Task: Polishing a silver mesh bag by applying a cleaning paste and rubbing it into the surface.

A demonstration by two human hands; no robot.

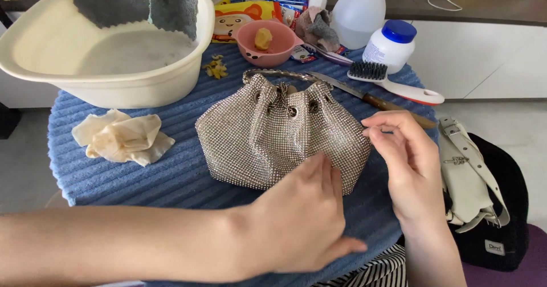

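Centrally on the blue ribbed bench cover (171, 173) sits the silver rhinestone drawstring pouch (273, 136), its width running left-right. The left hand (302, 218) lies flat on its near edge, fingers together; the right hand (407, 156) pinches its right corner.

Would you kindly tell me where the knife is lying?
The knife lies behind the sparkly pouch, right of centre, beside the white brush.

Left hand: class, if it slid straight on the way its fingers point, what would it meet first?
The left hand already rests its fingers against the sparkly drawstring bag, so it would press into the bag's lower front first. Beyond that lies the knife, though depth is unclear.
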